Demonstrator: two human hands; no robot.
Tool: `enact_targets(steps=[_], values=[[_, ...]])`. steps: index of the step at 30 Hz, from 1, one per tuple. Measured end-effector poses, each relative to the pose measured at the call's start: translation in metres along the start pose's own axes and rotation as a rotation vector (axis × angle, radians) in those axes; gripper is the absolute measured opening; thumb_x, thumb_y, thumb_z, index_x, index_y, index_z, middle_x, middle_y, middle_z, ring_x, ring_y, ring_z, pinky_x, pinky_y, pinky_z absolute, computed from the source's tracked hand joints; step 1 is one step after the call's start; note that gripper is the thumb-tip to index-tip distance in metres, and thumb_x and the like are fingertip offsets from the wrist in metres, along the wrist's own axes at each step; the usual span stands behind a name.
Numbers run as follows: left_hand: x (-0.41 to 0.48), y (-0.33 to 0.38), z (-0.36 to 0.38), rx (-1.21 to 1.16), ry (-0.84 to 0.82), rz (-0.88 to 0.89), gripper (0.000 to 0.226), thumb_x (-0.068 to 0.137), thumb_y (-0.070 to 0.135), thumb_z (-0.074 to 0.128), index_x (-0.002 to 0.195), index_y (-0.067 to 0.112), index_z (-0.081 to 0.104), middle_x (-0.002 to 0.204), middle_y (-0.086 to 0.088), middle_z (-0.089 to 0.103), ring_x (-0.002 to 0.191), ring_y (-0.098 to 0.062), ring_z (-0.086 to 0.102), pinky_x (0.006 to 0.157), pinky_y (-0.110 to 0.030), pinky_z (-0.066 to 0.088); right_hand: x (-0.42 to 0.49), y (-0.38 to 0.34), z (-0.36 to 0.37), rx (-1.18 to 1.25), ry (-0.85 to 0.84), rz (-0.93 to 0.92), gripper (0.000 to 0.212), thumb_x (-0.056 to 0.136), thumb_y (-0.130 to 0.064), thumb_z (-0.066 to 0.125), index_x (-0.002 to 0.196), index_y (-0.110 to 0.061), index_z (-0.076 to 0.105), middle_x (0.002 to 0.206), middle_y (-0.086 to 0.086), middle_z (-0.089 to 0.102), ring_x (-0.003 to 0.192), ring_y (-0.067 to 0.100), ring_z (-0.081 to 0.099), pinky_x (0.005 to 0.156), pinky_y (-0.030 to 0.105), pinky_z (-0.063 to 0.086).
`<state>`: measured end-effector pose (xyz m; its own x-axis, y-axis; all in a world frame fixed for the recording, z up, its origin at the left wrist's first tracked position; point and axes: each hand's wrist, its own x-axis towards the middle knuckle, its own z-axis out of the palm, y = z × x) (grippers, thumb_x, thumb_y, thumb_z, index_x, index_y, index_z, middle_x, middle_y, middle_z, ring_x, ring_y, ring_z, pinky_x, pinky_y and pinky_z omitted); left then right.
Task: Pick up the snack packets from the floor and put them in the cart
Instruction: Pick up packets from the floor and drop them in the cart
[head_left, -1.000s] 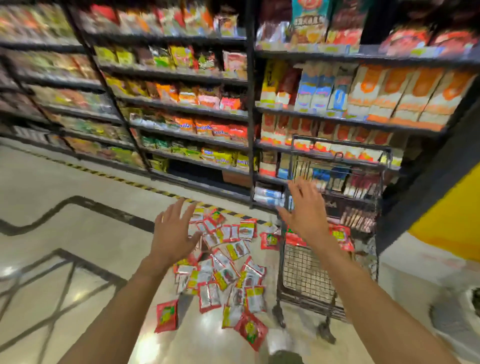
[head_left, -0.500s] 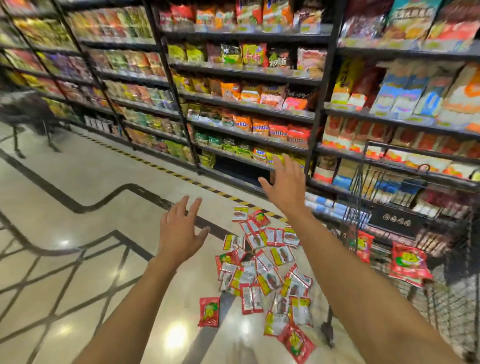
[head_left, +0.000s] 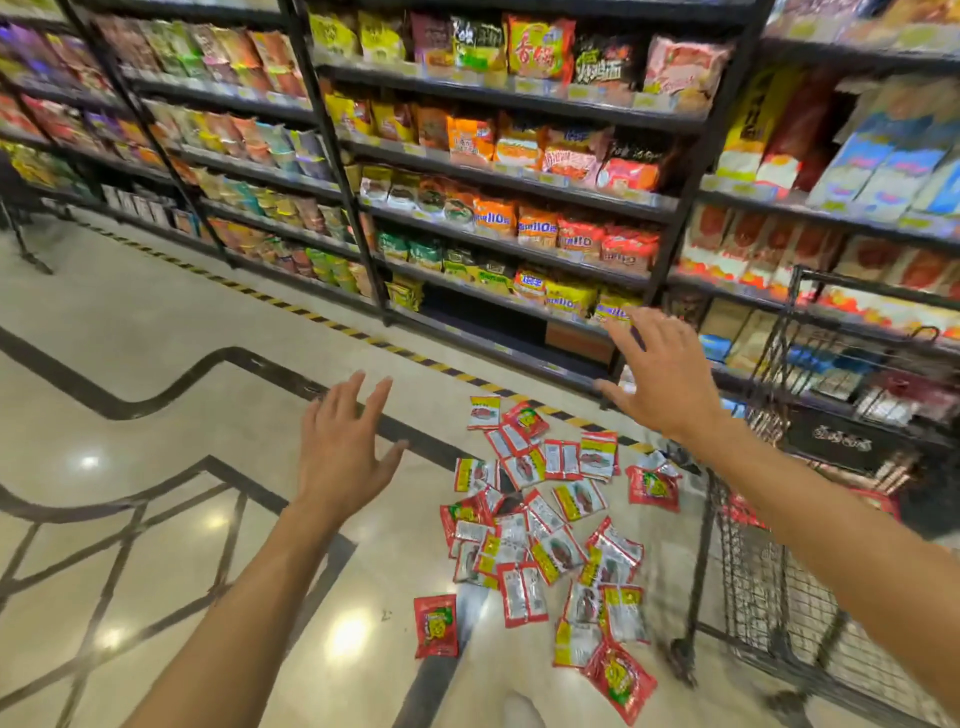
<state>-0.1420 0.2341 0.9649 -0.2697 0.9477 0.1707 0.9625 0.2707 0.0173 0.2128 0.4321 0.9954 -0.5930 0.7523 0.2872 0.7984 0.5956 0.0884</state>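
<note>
Two empty hands, left hand (head_left: 340, 452) and right hand (head_left: 662, 374), have swung left off the cart (head_left: 769, 597), grips released above snack packets (head_left: 545, 525) heaped on the floor (head_left: 156, 338) beside it; pickup pending.

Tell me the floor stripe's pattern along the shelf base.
Yellow and black diagonal hazard stripe, clearest in the head view.

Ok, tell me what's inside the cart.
Through the cart mesh, a red packet shows near the front. The right arm covers much of the basket, so anything more is hidden.
</note>
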Motion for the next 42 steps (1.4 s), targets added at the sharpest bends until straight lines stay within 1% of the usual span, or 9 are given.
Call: enact_targets(steps=[2, 6, 10, 15, 23, 28, 32, 37, 42], values=[[0.013, -0.017, 0.033, -0.02, -0.031, 0.016, 0.087, 0.088, 0.059, 0.069, 0.16, 0.029, 0.029, 0.165, -0.014, 0.034, 0.15, -0.039, 0.035, 0.118, -0.06, 0.034, -0.014, -0.003, 0.047, 0.012, -0.103, 0.055, 0.08, 0.09, -0.061, 0.064, 0.153, -0.016, 0.044, 0.157, 0.019, 0.042, 0.14, 0.041, 0.041, 0.115, 0.057, 0.036], [0.036, -0.053, 0.121, -0.021, -0.135, 0.059, 0.088, 0.087, 0.062, 0.067, 0.16, 0.029, 0.031, 0.166, -0.014, 0.033, 0.15, -0.04, 0.034, 0.12, -0.059, 0.031, -0.041, -0.029, 0.139, 0.028, -0.293, 0.143, 0.079, 0.092, -0.068, 0.037, 0.152, -0.016, 0.043, 0.156, 0.02, 0.043, 0.139, 0.043, 0.045, 0.113, 0.058, 0.038], [0.039, -0.078, 0.237, -0.044, -0.259, 0.116, 0.088, 0.087, 0.065, 0.066, 0.16, 0.029, 0.033, 0.168, -0.012, 0.031, 0.15, -0.041, 0.034, 0.121, -0.062, 0.025, -0.078, -0.073, 0.241, 0.049, -0.343, 0.215, 0.08, 0.093, -0.065, 0.055, 0.157, -0.019, 0.038, 0.159, 0.017, 0.041, 0.144, 0.041, 0.04, 0.117, 0.059, 0.035], [0.024, -0.09, 0.389, -0.054, -0.334, 0.21, 0.089, 0.085, 0.061, 0.069, 0.159, 0.024, 0.037, 0.165, -0.017, 0.034, 0.146, -0.044, 0.038, 0.115, -0.063, 0.033, -0.125, -0.12, 0.38, 0.135, -0.423, 0.319, 0.077, 0.093, -0.063, 0.041, 0.155, -0.019, 0.042, 0.157, 0.017, 0.046, 0.141, 0.041, 0.047, 0.114, 0.057, 0.041], [-0.053, -0.07, 0.623, -0.145, -0.45, 0.235, 0.084, 0.085, 0.066, 0.041, 0.157, 0.022, 0.041, 0.162, -0.018, 0.036, 0.147, -0.046, 0.035, 0.115, -0.063, 0.028, -0.199, -0.171, 0.604, 0.209, -0.524, 0.299, 0.084, 0.086, -0.059, 0.064, 0.158, -0.022, 0.041, 0.162, 0.012, 0.04, 0.145, 0.037, 0.042, 0.115, 0.055, 0.038], [-0.101, -0.061, 0.759, -0.159, -0.525, 0.215, 0.082, 0.083, 0.058, 0.053, 0.156, 0.022, 0.042, 0.161, -0.017, 0.038, 0.147, -0.045, 0.036, 0.114, -0.064, 0.03, -0.24, -0.19, 0.738, 0.171, -0.599, 0.261, 0.081, 0.088, -0.061, 0.058, 0.156, -0.02, 0.042, 0.163, 0.014, 0.04, 0.146, 0.038, 0.042, 0.115, 0.054, 0.04], [-0.149, -0.07, 0.863, -0.152, -0.637, 0.12, 0.084, 0.084, 0.06, 0.063, 0.157, 0.027, 0.04, 0.162, -0.015, 0.036, 0.147, -0.042, 0.036, 0.112, -0.066, 0.034, -0.272, -0.204, 0.835, 0.187, -0.643, 0.27, 0.08, 0.088, -0.062, 0.055, 0.156, -0.022, 0.039, 0.158, 0.014, 0.045, 0.139, 0.04, 0.047, 0.109, 0.057, 0.045], [-0.207, -0.079, 0.959, -0.271, -0.85, -0.279, 0.1, 0.08, 0.049, 0.081, 0.16, 0.034, 0.023, 0.162, -0.012, 0.021, 0.142, -0.048, 0.034, 0.1, -0.068, 0.047, -0.311, -0.221, 0.938, 0.203, -0.709, 0.324, 0.084, 0.094, -0.06, 0.054, 0.164, -0.026, 0.024, 0.167, 0.012, 0.031, 0.151, 0.04, 0.032, 0.117, 0.056, 0.035], [-0.241, -0.078, 1.003, -0.409, -0.755, -0.499, 0.106, 0.074, 0.033, 0.091, 0.158, 0.029, 0.027, 0.152, -0.012, 0.027, 0.132, -0.051, 0.041, 0.101, -0.066, 0.048, -0.332, -0.238, 0.991, 0.266, -0.737, 0.456, 0.097, 0.089, -0.058, 0.069, 0.164, -0.024, 0.017, 0.171, 0.014, 0.009, 0.155, 0.045, 0.015, 0.108, 0.062, 0.044]])
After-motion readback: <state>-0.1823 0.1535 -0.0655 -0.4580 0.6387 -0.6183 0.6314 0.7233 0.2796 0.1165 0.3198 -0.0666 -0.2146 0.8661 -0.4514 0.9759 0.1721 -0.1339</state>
